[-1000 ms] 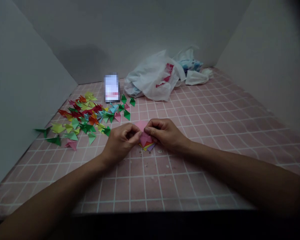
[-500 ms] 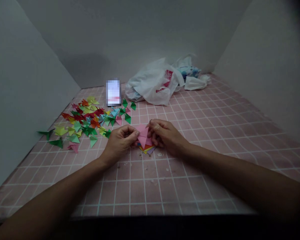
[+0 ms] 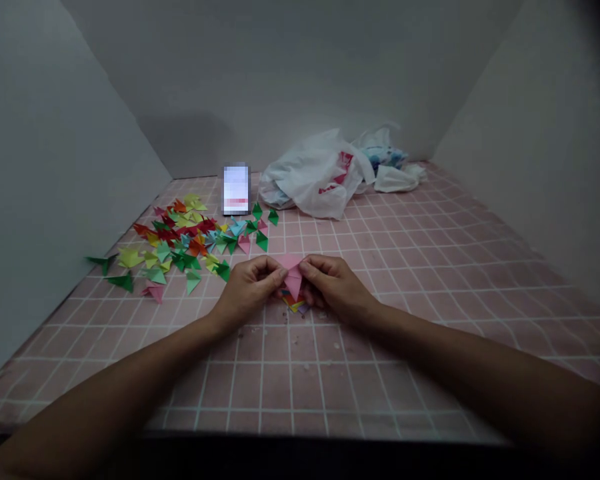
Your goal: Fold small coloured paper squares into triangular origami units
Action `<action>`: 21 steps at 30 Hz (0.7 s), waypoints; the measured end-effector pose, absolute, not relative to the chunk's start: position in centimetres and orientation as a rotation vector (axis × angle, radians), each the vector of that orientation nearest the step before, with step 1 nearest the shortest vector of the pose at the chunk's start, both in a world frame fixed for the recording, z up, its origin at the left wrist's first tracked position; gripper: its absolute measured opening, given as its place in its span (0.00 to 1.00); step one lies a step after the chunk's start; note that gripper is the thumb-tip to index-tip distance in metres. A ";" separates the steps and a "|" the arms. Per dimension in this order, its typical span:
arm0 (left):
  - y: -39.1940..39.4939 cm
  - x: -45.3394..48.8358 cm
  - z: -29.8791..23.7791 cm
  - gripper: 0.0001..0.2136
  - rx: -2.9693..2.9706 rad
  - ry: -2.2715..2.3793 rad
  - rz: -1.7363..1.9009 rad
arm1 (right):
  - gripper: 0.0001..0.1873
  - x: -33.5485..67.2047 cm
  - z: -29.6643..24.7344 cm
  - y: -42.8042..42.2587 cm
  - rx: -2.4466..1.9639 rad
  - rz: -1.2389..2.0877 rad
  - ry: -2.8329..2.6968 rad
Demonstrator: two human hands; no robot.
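At far left lies a loose heap of folded papers (image 3: 183, 259), sharp-pointed and crisply creased, in green, yellow, red, orange, pale blue and pink. Beyond its right side stands a phone (image 3: 236, 190), a lit, blurred-out rectangle. The left hand (image 3: 253, 283) pinches the left edge of the pink paper (image 3: 293, 277) between thumb and curled fingers. That paper, matte and layered, tapers to a point towards the person, over a few flat coloured sheets (image 3: 294, 305). The right hand (image 3: 337, 283) has thumb and forefinger closed on its right edge. Behind sits a crumpled, thin white plastic bag (image 3: 310, 177) with red print, then a blue-patterned packet (image 3: 387, 158). Everything rests on a pink, white-gridded cloth (image 3: 290, 387), slightly rippled at right.
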State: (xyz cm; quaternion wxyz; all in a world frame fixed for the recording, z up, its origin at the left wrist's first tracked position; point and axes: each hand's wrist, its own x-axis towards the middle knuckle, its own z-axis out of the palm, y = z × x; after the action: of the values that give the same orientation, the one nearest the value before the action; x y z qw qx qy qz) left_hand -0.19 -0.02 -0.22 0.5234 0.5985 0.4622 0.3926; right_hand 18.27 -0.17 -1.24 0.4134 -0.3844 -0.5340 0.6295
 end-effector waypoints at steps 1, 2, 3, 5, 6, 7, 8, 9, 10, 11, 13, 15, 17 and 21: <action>-0.1 -0.2 -0.2 0.11 1.506 1.119 0.938 | 0.15 18.2 -1.2 -0.2 -0.965 1.589 -1.332; -0.1 -0.2 -0.1 0.10 1.597 1.136 0.934 | 0.15 18.2 -1.2 -0.2 -0.960 1.587 -1.322; -0.2 -0.3 0.0 0.09 1.697 1.152 0.931 | 0.14 18.2 -1.1 -0.2 -0.955 1.581 -1.316; -0.2 -0.3 0.1 0.08 1.870 1.169 0.937 | 0.14 18.2 -1.1 -0.2 -0.959 1.560 -1.326; -0.2 -0.3 0.2 0.07 1.919 1.169 0.948 | 0.15 18.3 -1.1 -0.1 -0.966 1.553 -1.341; -0.2 -0.3 0.2 0.07 1.939 1.170 0.961 | 0.15 18.3 -1.1 0.0 -0.973 1.553 -1.353; -0.1 -0.4 0.2 0.08 1.933 1.169 0.971 | 0.16 18.4 -1.2 0.1 -0.975 1.561 -1.355; -0.1 -0.4 0.2 0.08 1.901 1.166 0.977 | 0.17 18.4 -1.2 0.2 -0.967 1.572 -1.345; 0.0 -0.4 0.2 0.08 1.849 1.161 0.980 | 0.18 18.5 -1.3 0.4 -0.953 1.584 -1.324; 0.0 -0.4 0.2 0.09 1.786 1.153 0.981 | 0.19 18.5 -1.3 0.5 -0.932 1.594 -1.294; 0.1 -0.3 0.3 0.10 1.656 1.132 0.998 | 0.18 18.6 -1.4 0.6 -0.887 1.611 -1.232; 0.1 -0.3 0.3 0.11 1.558 1.118 1.020 | 0.15 18.7 -1.5 0.7 -0.847 1.642 -1.202; 0.2 -0.4 0.4 0.11 1.500 1.102 1.028 | 0.12 18.7 -1.5 0.6 -0.826 1.681 -1.194; 0.4 -0.4 0.2 0.12 1.430 1.064 0.995 | 0.09 18.6 -1.6 0.5 -0.852 1.690 -1.200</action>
State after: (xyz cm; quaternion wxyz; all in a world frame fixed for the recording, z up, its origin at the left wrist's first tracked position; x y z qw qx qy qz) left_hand -0.39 0.43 0.17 0.5226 0.5971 0.4445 0.4156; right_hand 18.60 0.50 -1.62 0.4352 -0.3423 -0.4821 0.6790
